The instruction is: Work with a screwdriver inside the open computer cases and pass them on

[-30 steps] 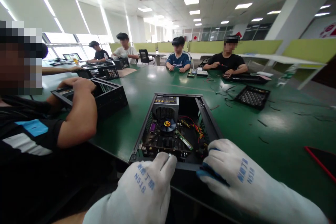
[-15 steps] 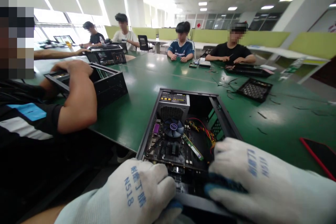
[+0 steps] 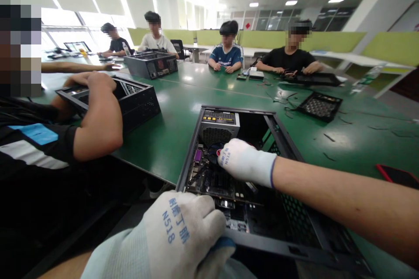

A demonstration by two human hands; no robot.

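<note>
An open black computer case (image 3: 284,139) lies flat on the green table in front of me, with a motherboard (image 3: 209,178) and a grey power supply (image 3: 219,124) inside. My left hand (image 3: 183,231), in a white glove, is closed over the case's near edge. My gloved right hand (image 3: 244,161) reaches into the case and rests over the fan area of the motherboard, fingers curled downward. What its fingertips touch is hidden.
A person at my left holds another black case (image 3: 131,100). Across the green table (image 3: 183,96) sit several people with cases and parts. A black perforated tray (image 3: 321,107) lies at the right, and a red-edged phone (image 3: 397,175) near my right forearm.
My right hand left the case's near edge and reached forward into the case over the fan. The case now sits closer to me. My left hand stays on the near edge.
</note>
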